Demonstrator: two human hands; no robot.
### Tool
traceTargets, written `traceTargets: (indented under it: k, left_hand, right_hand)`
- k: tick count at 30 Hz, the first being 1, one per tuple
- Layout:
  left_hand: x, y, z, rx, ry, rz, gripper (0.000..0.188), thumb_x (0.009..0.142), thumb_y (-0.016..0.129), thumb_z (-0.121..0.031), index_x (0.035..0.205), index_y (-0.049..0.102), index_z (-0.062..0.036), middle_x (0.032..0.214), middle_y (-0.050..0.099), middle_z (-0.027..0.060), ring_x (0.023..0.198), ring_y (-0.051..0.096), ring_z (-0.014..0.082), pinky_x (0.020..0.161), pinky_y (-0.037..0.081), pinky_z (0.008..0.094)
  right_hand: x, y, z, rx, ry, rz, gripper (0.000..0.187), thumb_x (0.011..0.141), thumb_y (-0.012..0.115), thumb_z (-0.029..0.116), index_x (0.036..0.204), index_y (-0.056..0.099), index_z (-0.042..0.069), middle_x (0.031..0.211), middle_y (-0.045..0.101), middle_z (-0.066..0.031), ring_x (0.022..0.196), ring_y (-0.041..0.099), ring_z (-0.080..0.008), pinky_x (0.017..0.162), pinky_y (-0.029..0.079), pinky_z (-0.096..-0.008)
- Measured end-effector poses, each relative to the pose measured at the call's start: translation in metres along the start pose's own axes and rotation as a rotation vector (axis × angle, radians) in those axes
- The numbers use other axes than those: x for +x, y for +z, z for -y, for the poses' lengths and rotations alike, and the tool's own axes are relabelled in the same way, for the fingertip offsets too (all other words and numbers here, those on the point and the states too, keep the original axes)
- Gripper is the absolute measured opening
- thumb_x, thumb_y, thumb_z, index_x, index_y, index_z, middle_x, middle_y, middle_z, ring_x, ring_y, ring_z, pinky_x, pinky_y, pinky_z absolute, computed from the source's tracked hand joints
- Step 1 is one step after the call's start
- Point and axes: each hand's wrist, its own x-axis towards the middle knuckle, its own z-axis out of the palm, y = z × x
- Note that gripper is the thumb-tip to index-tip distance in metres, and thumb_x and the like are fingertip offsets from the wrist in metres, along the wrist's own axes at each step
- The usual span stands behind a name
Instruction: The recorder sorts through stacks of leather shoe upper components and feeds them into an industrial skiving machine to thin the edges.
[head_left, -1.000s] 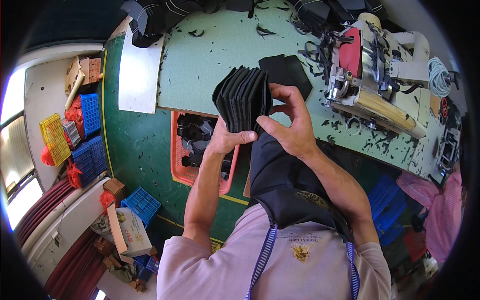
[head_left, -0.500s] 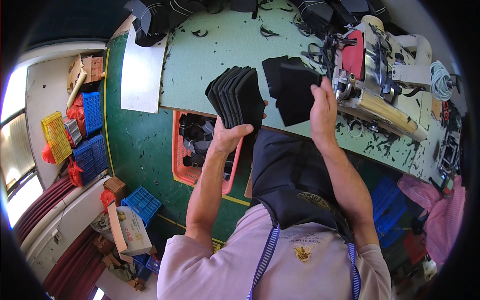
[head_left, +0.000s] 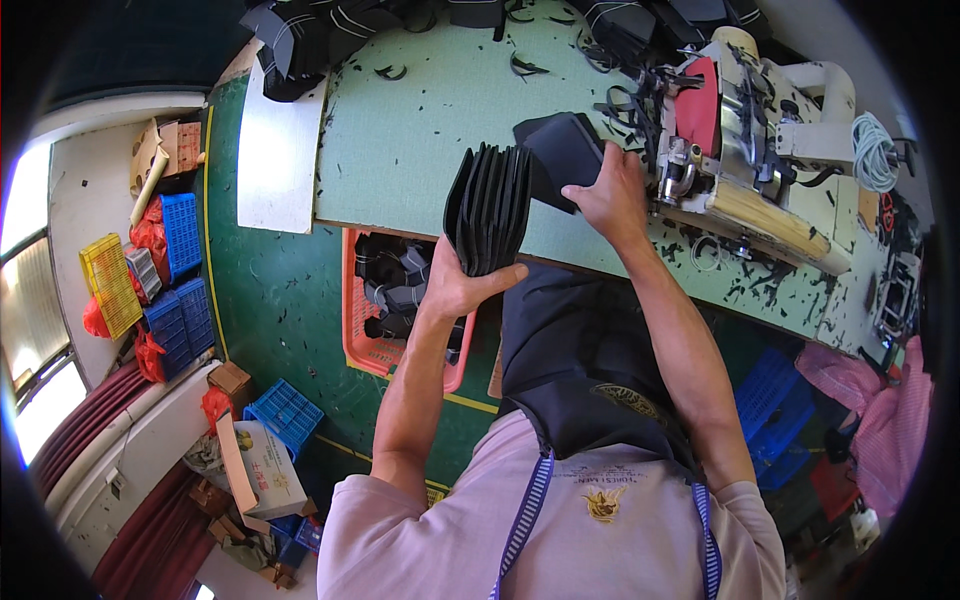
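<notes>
My left hand (head_left: 462, 284) is closed round the lower end of a thick stack of flat black pieces (head_left: 488, 210), thumb across the near side. The stack stands on edge, its upper ends fanned apart, over the table's front edge. To its right, my right hand (head_left: 612, 198) grips a few loose black flat pieces (head_left: 562, 155) by their right side, thumb on top and fingers behind. These pieces overlap unevenly above the pale green table (head_left: 400, 130). What they are for cannot be made out.
A machine with a red plate (head_left: 698, 108) stands on the table at right, black scraps around it. Bundled black pieces (head_left: 295, 55) lie along the far edge. Below the table sits a pink basket (head_left: 352, 340) holding dark pieces. Blue crates (head_left: 182, 315) stand at far left.
The stack in my left hand has turned more upright and shifted slightly right. My right hand has moved left and closed more firmly on the loose pieces, which are now tilted.
</notes>
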Motion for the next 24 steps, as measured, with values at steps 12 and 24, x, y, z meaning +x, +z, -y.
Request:
traceTargets:
  k: [12,24]
  left_hand:
    - [0.002,0.019,0.0,-0.184,0.074,-0.13,0.07,0.064,0.077,0.001,0.131,0.056,0.0022,0.126,0.064,0.0133,0.107,0.065,0.0225,0.093,0.052,0.0359]
    - [0.023,0.094,0.01,-0.662,-0.177,-0.106,0.054,0.074,0.068,0.001,0.127,0.055,0.0021,0.115,0.065,0.0128,0.104,0.066,0.0263,0.096,0.052,0.0407]
  right_hand:
    - [-0.085,-0.084,-0.017,1.525,-0.113,0.031,0.054,0.086,0.069,-0.004,0.135,0.046,0.0,0.125,0.06,-0.0092,0.117,0.057,-0.0155,0.103,0.044,-0.0317]
    - [-0.101,-0.073,-0.054,1.79,0.046,-0.035,0.048,0.089,0.064,-0.007,0.134,0.048,0.002,0.125,0.061,-0.0073,0.116,0.057,-0.0152,0.103,0.045,-0.0324]
